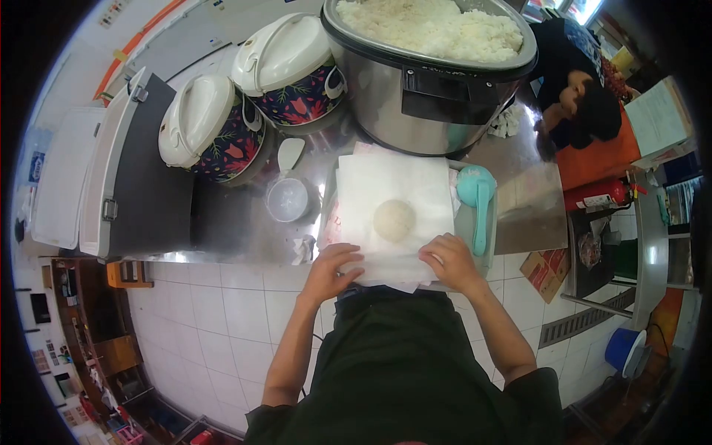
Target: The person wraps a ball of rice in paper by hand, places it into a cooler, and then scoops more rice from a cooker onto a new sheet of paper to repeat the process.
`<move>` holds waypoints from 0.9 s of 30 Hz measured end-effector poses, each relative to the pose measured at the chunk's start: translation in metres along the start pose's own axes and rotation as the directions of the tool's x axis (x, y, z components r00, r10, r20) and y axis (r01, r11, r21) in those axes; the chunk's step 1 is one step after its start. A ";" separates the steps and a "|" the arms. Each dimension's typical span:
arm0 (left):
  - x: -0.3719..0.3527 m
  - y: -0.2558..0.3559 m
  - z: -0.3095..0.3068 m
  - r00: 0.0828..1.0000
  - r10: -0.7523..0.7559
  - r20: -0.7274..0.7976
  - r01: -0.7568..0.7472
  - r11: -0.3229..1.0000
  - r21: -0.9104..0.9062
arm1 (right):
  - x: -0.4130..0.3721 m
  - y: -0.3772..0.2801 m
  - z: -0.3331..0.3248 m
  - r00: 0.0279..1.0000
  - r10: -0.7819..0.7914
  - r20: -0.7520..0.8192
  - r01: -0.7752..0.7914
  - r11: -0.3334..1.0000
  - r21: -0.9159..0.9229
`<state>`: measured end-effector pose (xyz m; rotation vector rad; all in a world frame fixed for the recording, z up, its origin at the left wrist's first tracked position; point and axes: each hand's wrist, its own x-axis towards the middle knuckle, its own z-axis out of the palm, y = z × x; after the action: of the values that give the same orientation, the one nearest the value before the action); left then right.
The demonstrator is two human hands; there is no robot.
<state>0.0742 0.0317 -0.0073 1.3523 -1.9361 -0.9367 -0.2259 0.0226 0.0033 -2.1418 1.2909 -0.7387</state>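
A round mound of white rice (pixel 394 220) sits on a stack of white wrapping paper (pixel 363 182) laid in a shallow tray (pixel 487 245). My left hand (pixel 331 272) is closed on the near left edge of the paper, thumb and fingers pinching it. At the near right edge, my right hand (pixel 450 262) pinches the same paper, its fingers curled. Between both hands the paper's near edge looks slightly raised. A teal rice scoop (pixel 480 204) lies along the tray's right side, beyond my right hand.
A large cooker (pixel 382 104) heaped with rice stands behind the tray. Further left are two flowered rice pots (pixel 300 96), a clear cup (pixel 287 200), a white paddle (pixel 291 153) and an open cooler box (pixel 148 174). Another person (pixel 575 96) bends at the right.
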 end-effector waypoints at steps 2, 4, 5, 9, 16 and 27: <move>0.002 -0.004 0.000 0.998 0.069 0.012 -0.069 0.997 0.018 | -0.007 0.012 -0.006 1.000 0.001 0.005 -0.001 0.998 -0.056; 0.003 -0.005 -0.001 0.995 0.096 0.031 -0.096 0.995 0.015 | -0.016 0.021 -0.008 1.000 0.012 0.009 -0.011 0.994 -0.109; 0.002 -0.003 -0.002 0.995 0.096 0.036 -0.096 0.995 0.012 | -0.020 0.023 -0.009 1.000 0.004 0.007 -0.003 0.994 -0.107; -0.002 -0.002 -0.002 0.990 0.121 0.073 -0.123 0.992 0.023 | -0.032 0.018 -0.003 0.997 -0.004 -0.077 0.000 0.998 -0.060; 0.000 -0.006 -0.004 0.947 0.258 0.189 -0.288 0.946 0.151 | -0.050 0.024 0.006 0.989 -0.008 -0.150 0.002 0.999 -0.041; -0.006 -0.022 0.023 0.986 -0.141 -0.085 0.098 0.916 -0.388 | -0.034 0.023 0.024 0.813 0.533 -0.234 -0.309 0.736 0.603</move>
<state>0.0696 0.0366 -0.0384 1.2684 -1.5004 -1.1998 -0.2367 0.0475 -0.0354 -1.2018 1.4817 -1.1975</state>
